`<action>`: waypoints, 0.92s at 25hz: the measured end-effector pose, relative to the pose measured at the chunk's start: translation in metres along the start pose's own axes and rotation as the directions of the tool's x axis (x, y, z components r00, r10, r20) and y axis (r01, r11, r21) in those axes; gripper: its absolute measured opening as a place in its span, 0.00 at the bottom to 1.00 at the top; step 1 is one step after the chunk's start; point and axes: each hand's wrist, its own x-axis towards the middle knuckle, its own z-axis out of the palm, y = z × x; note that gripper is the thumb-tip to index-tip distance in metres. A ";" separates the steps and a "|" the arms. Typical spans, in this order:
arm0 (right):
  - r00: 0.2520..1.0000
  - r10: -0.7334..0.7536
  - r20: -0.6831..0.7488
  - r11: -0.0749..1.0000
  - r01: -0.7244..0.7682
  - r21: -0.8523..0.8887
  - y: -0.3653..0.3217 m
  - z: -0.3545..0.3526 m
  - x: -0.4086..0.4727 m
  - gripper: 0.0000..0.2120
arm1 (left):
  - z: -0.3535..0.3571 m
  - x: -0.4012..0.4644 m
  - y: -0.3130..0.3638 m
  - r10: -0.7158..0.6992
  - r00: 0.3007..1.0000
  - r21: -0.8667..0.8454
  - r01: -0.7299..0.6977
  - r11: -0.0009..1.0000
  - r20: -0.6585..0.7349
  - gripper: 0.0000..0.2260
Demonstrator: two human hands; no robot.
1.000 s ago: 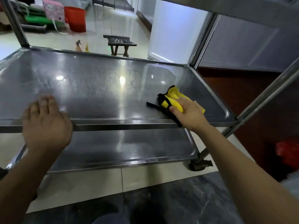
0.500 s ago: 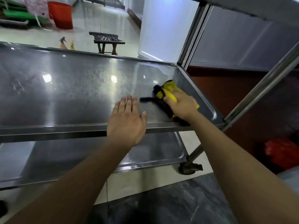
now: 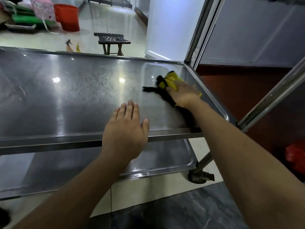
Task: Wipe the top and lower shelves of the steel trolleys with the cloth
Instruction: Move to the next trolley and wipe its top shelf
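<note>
A steel trolley shelf (image 3: 74,96) fills the middle of the view, shiny and scratched, with a raised rim. On its right end lies a yellow cloth with black trim (image 3: 171,79). My right hand (image 3: 184,94) presses flat on the cloth near the shelf's far right corner. My left hand (image 3: 125,129) lies with fingers straight over the shelf's front edge, a little left of the cloth. A lower steel shelf (image 3: 165,159) shows beneath the front rim.
Steel uprights (image 3: 201,30) (image 3: 272,95) rise at the right corners. A caster wheel (image 3: 199,176) sits on the tiled floor. Beyond the trolley are a dark low stool (image 3: 112,40), a red bucket (image 3: 67,17) and a white cabinet (image 3: 171,25). A red object (image 3: 295,156) lies far right.
My left hand moved from the shelf's left front edge to the middle, beside the right hand. My right hand slid the cloth farther toward the back right corner.
</note>
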 end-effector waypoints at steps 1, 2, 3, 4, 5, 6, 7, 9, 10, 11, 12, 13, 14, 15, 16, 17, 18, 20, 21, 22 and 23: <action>0.993 0.121 -0.014 0.992 -0.121 -0.026 0.023 -0.006 0.007 0.25 | 0.000 -0.001 0.000 -0.003 1.000 -0.004 0.003 1.000 0.003 0.32; 0.976 0.217 -0.026 0.976 -0.218 -0.021 0.042 -0.011 0.014 0.24 | 0.000 -0.001 0.001 -0.006 1.000 -0.004 0.006 1.000 0.002 0.32; 0.959 0.279 -0.039 0.960 -0.280 -0.016 0.051 -0.014 0.017 0.23 | 0.000 0.000 0.002 -0.004 1.000 0.002 0.004 1.000 0.001 0.32; 0.954 0.295 -0.051 0.955 -0.296 -0.014 0.047 -0.012 0.020 0.23 | 0.001 0.001 0.003 -0.004 1.000 0.015 0.004 1.000 0.004 0.32; 0.966 0.252 -0.059 0.968 -0.252 -0.006 0.034 -0.006 0.021 0.24 | 0.002 0.002 0.004 -0.006 1.000 0.029 0.006 1.000 0.009 0.32; 0.986 0.160 -0.057 0.987 -0.159 0.017 0.016 0.000 0.019 0.25 | 0.002 0.002 0.005 -0.008 1.000 0.042 0.008 0.999 0.008 0.33; 0.999 0.033 -0.039 0.999 -0.031 0.037 -0.004 0.006 0.016 0.27 | 0.002 0.003 0.005 -0.012 1.000 0.053 0.012 0.999 0.002 0.32; 0.987 -0.161 0.022 0.985 0.159 0.072 -0.023 0.015 0.014 0.29 | 0.001 0.002 0.003 -0.021 1.000 0.060 0.021 0.998 -0.008 0.32; 0.985 -0.166 0.050 0.983 0.161 0.093 -0.020 0.011 0.020 0.30 | 0.000 0.002 0.002 -0.019 1.000 0.052 0.019 0.998 -0.011 0.32; 0.991 -0.120 0.060 0.990 0.115 0.084 -0.008 0.005 0.029 0.29 | 0.000 0.002 0.002 -0.016 1.000 0.041 0.016 0.999 -0.009 0.32; 0.998 -0.050 0.047 0.998 0.048 0.033 0.009 0.000 0.036 0.28 | 0.001 0.002 0.002 -0.015 1.000 0.032 0.015 0.999 -0.006 0.32; 0.999 0.037 0.024 0.999 -0.037 -0.006 0.026 -0.007 0.039 0.26 | 0.002 0.002 0.003 -0.018 1.000 0.023 0.019 1.000 -0.005 0.32; 0.991 0.130 0.004 0.991 -0.130 -0.012 0.040 -0.012 0.035 0.25 | 0.003 0.002 0.004 -0.026 1.000 0.015 0.026 1.000 -0.003 0.32; 0.981 0.196 -0.006 0.981 -0.196 -0.008 0.046 -0.014 0.026 0.24 | 0.004 0.003 0.005 -0.037 0.999 0.009 0.037 0.999 0.000 0.32; 0.979 0.203 -0.014 0.979 -0.203 0.005 0.045 -0.015 0.011 0.24 | 0.004 0.004 0.006 -0.047 0.999 0.007 0.047 0.999 0.001 0.32; 0.985 0.171 -0.028 0.985 -0.170 0.032 0.037 -0.013 -0.008 0.23 | 0.004 0.004 0.007 -0.056 0.998 0.006 0.056 0.998 0.000 0.32; 0.991 0.124 -0.047 0.990 -0.120 0.074 0.025 -0.010 -0.031 0.22 | 0.004 0.005 0.008 -0.064 0.998 0.002 0.064 0.998 -0.004 0.32; 0.997 -0.044 -0.059 0.987 0.052 0.154 -0.009 -0.006 -0.080 0.21 | 0.001 0.004 0.010 -0.088 0.996 -0.034 0.088 0.996 -0.016 0.34; 0.986 -0.153 -0.065 0.971 0.162 0.176 -0.027 -0.003 -0.102 0.21 | 0.000 0.003 0.011 -0.100 0.995 -0.061 0.099 0.993 -0.028 0.36; 0.968 -0.240 -0.073 0.950 0.250 0.188 -0.042 -0.001 -0.122 0.21 | -0.002 0.002 0.012 -0.111 0.993 -0.094 0.105 0.990 -0.052 0.38; 0.953 -0.291 -0.078 0.933 0.301 0.197 -0.051 0.002 -0.136 0.21 | -0.002 0.001 0.012 -0.125 0.989 -0.128 0.115 0.985 -0.075 0.38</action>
